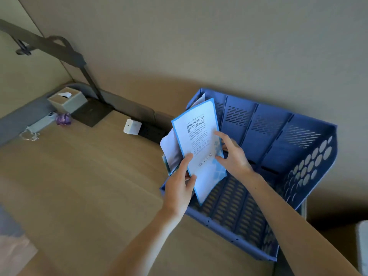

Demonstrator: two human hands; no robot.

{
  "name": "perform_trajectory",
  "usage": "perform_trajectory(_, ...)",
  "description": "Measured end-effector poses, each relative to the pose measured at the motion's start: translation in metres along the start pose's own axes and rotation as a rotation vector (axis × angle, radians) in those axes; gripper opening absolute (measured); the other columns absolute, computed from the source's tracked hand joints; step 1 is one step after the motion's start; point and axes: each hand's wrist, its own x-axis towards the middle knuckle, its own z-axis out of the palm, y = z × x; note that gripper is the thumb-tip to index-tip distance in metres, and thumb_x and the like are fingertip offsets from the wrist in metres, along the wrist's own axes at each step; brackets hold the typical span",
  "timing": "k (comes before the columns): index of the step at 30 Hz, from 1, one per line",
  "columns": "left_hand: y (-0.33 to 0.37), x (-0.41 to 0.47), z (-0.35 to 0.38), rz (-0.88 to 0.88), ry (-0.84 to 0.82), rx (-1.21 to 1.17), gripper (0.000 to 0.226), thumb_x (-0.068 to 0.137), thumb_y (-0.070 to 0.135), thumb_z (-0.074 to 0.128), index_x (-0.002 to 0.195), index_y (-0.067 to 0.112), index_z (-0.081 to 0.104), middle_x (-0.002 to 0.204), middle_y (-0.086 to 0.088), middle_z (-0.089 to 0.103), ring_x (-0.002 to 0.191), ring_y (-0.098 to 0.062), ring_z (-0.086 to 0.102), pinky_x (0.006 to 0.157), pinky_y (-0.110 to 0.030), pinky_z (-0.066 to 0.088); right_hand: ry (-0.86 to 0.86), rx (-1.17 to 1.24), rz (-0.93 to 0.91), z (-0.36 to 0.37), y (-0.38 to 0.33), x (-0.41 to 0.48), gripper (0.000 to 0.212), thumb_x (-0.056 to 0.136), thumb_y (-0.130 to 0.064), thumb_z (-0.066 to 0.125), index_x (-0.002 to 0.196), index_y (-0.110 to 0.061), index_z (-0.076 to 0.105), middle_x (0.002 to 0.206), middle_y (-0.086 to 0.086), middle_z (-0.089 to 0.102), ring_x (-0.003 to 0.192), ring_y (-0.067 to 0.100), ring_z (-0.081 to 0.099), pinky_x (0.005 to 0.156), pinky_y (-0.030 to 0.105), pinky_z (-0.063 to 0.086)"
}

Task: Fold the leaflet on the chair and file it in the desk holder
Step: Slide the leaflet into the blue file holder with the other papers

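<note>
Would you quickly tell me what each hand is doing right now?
Left hand: grips the leaflet at its lower left edge.
Right hand: holds the leaflet's right edge.

Dim, flat indoor light, soft shadows across the tabletop [89,186], wide-angle bowing toward the edges, lower corners blurred, my fingers [185,166] sharp.
</note>
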Motion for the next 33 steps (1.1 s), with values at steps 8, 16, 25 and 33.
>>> perform_trajectory(8,-0.021,0.001,0.014,-0.029,-0.035,0.038,0.065,0.089,0.005,0.063,0.138,0.039,0.038,0.058,-0.002,0.053,0.06,-0.021,0.06,0.063,-0.029,0.05,-0.071,-0.025,-0.031,0.015,0.019,0.017,0.095,0.08,0.003,0.074,0.142,-0.056,0.032,0.122,-0.004,0.053,0.105,0.006,0.055,0.095,0.024,0.047)
perform_trajectory(16,-0.022,0.01,0.018,0.006,-0.031,0.01,0.076,0.09,0.006,0.063,0.14,0.049,0.026,0.059,-0.002,0.048,0.06,-0.019,0.059,0.063,-0.033,0.055,-0.044,-0.056,-0.042,0.013,0.023,0.03,0.098,0.083,-0.002,0.074,0.141,-0.064,0.026,0.118,-0.016,0.048,0.107,-0.023,0.046,0.085,0.005,0.038)
perform_trajectory(25,-0.028,0.01,0.022,0.01,-0.025,0.052,0.077,0.087,0.002,0.066,0.144,0.037,0.029,0.063,0.011,0.047,0.057,0.003,0.051,0.058,-0.011,0.045,-0.095,-0.069,-0.079,0.018,0.018,0.035,0.101,0.085,0.001,0.071,0.14,-0.066,0.02,0.122,-0.015,0.045,0.106,-0.009,0.044,0.093,0.016,0.04)
perform_trajectory(33,-0.032,0.009,0.024,-0.001,-0.05,0.039,0.077,0.089,0.006,0.065,0.146,0.039,0.026,0.096,0.0,0.064,0.068,-0.006,0.06,0.07,-0.028,0.059,-0.102,-0.089,-0.047,0.019,0.015,0.034,0.101,0.084,-0.002,0.069,0.142,-0.067,0.017,0.132,-0.009,0.047,0.111,0.009,0.051,0.089,0.033,0.053)
